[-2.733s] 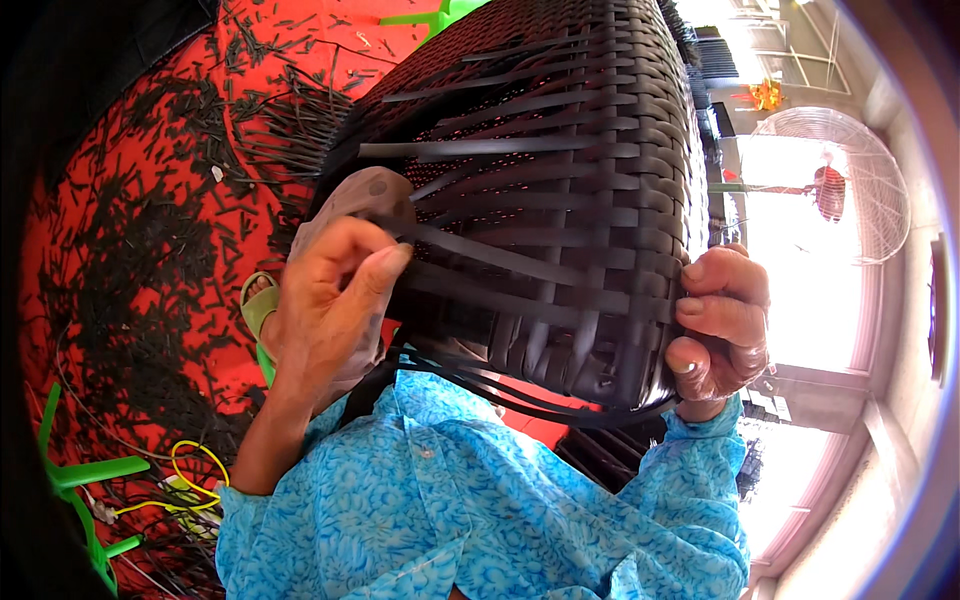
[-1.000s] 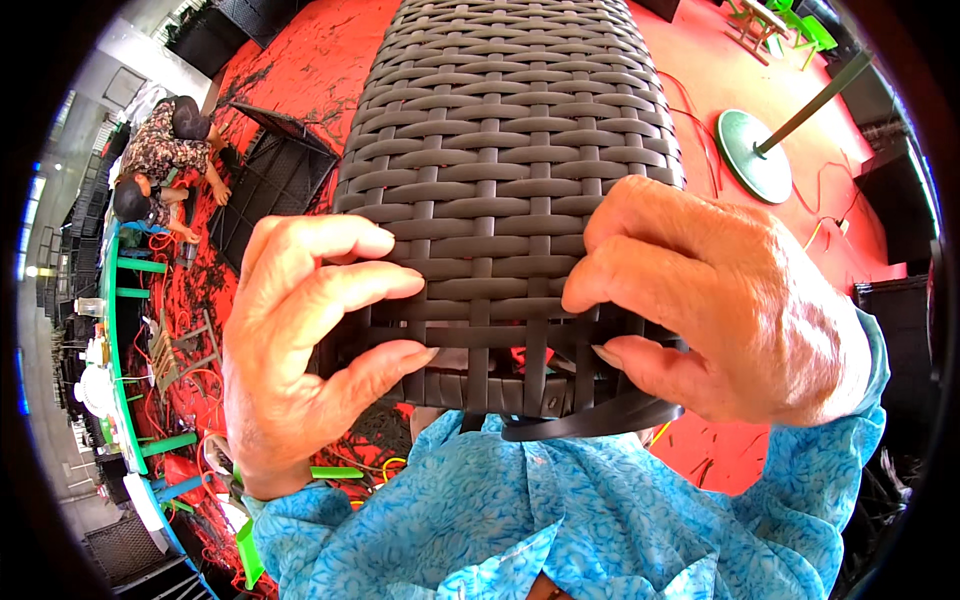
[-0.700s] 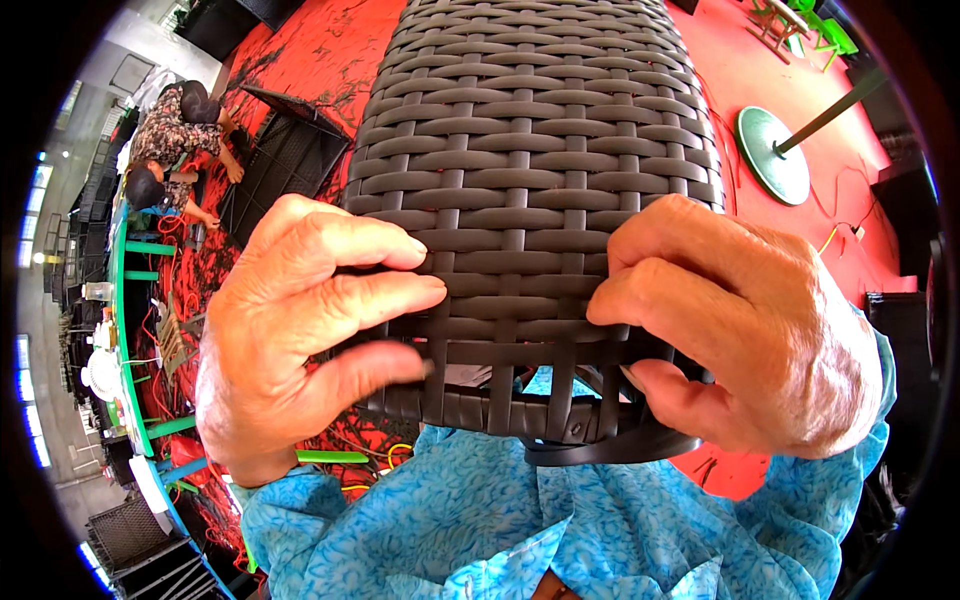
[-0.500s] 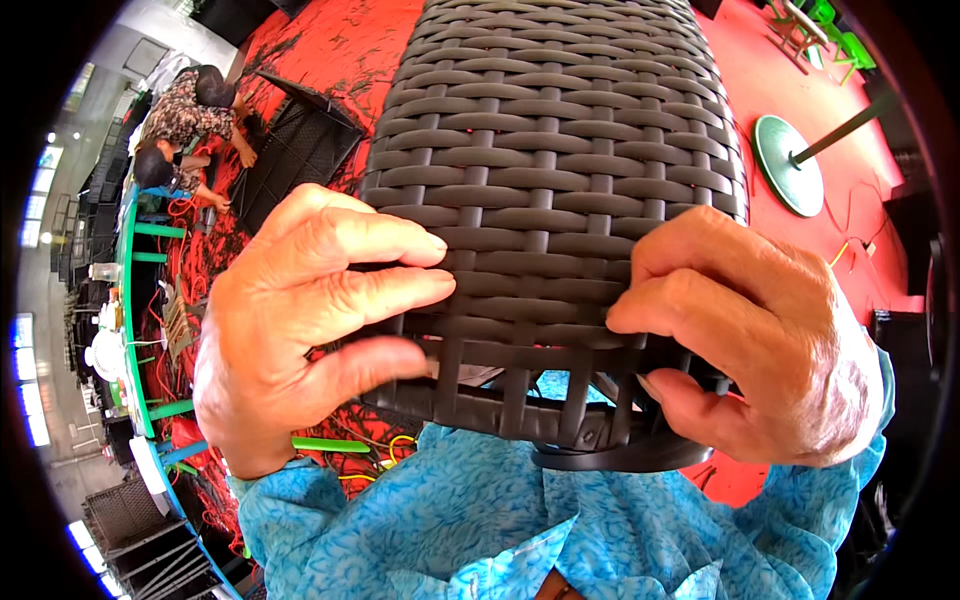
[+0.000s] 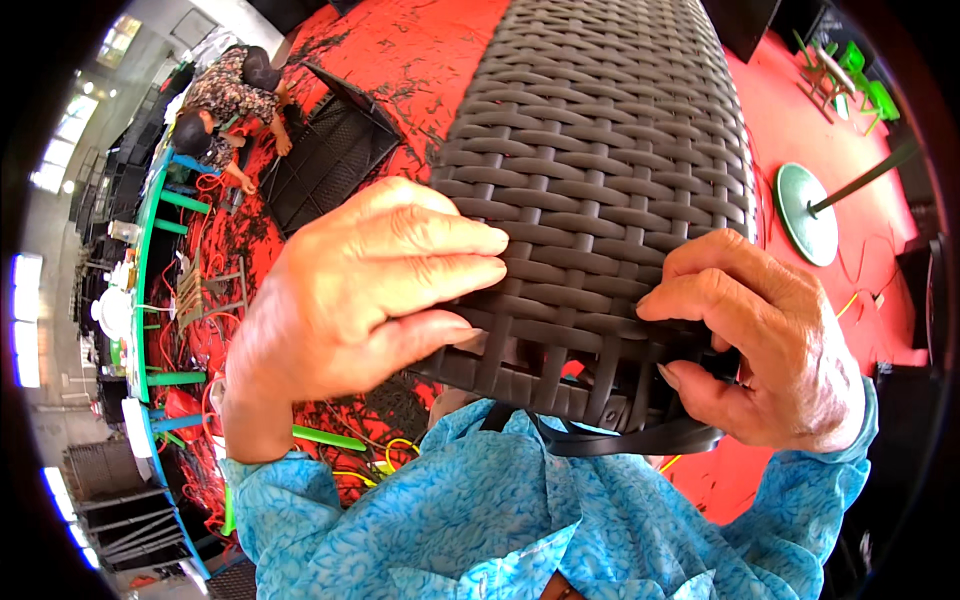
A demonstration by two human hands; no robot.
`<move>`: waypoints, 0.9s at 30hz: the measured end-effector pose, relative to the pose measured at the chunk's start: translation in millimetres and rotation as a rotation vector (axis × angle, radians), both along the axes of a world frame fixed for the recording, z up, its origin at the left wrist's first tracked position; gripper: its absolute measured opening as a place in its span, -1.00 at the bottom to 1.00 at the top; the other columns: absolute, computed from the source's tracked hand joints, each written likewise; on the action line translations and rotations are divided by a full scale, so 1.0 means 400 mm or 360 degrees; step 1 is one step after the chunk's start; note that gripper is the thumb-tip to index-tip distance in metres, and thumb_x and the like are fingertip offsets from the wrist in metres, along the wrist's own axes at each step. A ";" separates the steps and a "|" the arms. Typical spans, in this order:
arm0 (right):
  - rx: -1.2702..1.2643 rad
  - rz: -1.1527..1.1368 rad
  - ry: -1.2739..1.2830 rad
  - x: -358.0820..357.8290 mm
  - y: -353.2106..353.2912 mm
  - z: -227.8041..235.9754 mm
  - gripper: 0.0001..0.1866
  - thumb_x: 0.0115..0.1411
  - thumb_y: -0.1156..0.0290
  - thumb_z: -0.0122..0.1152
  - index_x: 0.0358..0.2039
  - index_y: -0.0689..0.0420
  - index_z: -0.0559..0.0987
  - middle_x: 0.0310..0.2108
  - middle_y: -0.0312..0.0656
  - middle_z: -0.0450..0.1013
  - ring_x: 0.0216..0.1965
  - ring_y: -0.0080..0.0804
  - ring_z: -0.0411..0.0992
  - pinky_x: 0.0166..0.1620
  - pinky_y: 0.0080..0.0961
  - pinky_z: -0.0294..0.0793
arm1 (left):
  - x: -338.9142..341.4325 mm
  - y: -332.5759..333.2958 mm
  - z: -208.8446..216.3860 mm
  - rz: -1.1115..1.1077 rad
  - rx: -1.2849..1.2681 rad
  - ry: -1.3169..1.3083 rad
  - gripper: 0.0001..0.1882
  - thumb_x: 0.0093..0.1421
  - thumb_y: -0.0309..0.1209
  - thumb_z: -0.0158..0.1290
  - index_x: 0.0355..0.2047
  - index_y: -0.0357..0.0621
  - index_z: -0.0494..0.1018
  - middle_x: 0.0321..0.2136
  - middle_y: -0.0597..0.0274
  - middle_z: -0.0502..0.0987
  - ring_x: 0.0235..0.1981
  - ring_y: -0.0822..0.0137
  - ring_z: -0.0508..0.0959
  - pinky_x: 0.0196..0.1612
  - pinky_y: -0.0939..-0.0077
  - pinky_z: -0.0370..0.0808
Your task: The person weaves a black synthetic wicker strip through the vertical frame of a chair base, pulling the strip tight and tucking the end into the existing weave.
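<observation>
Currently I am gripping the near edge of the woven dark wicker panel (image 5: 600, 180) with both hands; its long axis is running away from me. My left hand (image 5: 370, 290) is lying flat across the weave, my right hand (image 5: 770, 350) is curling around loose strips (image 5: 620, 440) at the rim.

a weaving workshop: red floor (image 5: 420, 60) strewn with offcuts, woven panel (image 5: 325, 160) nearby.

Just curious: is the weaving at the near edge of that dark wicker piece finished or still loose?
Still loose: strip ends hang unwoven below the woven panel, between the left hand and right hand.
</observation>
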State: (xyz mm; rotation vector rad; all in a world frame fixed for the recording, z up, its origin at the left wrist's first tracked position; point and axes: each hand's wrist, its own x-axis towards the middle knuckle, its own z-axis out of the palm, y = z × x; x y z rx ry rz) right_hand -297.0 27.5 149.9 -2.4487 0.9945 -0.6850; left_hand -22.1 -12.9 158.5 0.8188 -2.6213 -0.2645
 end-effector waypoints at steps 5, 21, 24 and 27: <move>0.0112 -0.0127 -0.0049 -0.022 0.019 -0.005 -0.56 -0.35 0.61 0.28 -0.31 0.17 0.51 -0.30 -0.16 0.39 -0.58 -0.50 0.33 -0.56 -0.62 0.34 | 0.099 -0.025 -0.061 -0.0187 0.0388 0.0543 -0.37 -0.13 -0.15 0.27 -0.08 -0.26 0.45 -0.01 -0.01 0.39 0.05 0.12 0.38 0.09 0.31 0.28; 0.0078 0.0121 -0.0096 -0.053 -0.019 -0.012 -0.65 -0.11 0.45 0.24 -0.25 0.15 0.43 -0.30 -0.11 0.35 -0.29 -0.10 0.42 -0.32 -0.28 0.47 | 0.069 -0.049 -0.154 -0.0060 0.0611 0.0768 -0.36 0.03 -0.03 0.14 0.02 -0.23 0.39 0.11 -0.01 0.30 0.14 0.14 0.28 0.18 0.29 0.14; -0.0121 0.0159 -0.0194 -0.051 -0.008 -0.051 -0.69 -0.07 0.42 0.21 -0.25 0.12 0.43 -0.29 -0.13 0.35 -0.29 -0.10 0.42 -0.31 -0.24 0.46 | 0.065 -0.024 -0.178 -0.0084 0.0812 0.1047 -0.39 0.06 -0.12 0.15 0.02 -0.28 0.37 0.13 -0.02 0.27 0.17 0.18 0.23 0.19 0.29 0.11; -0.0040 0.0095 -0.0181 -0.054 0.010 -0.034 -0.69 -0.07 0.43 0.20 -0.25 0.12 0.43 -0.28 -0.13 0.36 -0.28 -0.09 0.41 -0.30 -0.22 0.45 | 0.055 -0.021 -0.171 -0.0048 0.0779 0.1030 -0.44 0.05 -0.18 0.17 -0.02 -0.28 0.41 0.10 -0.02 0.28 0.15 0.18 0.25 0.19 0.29 0.12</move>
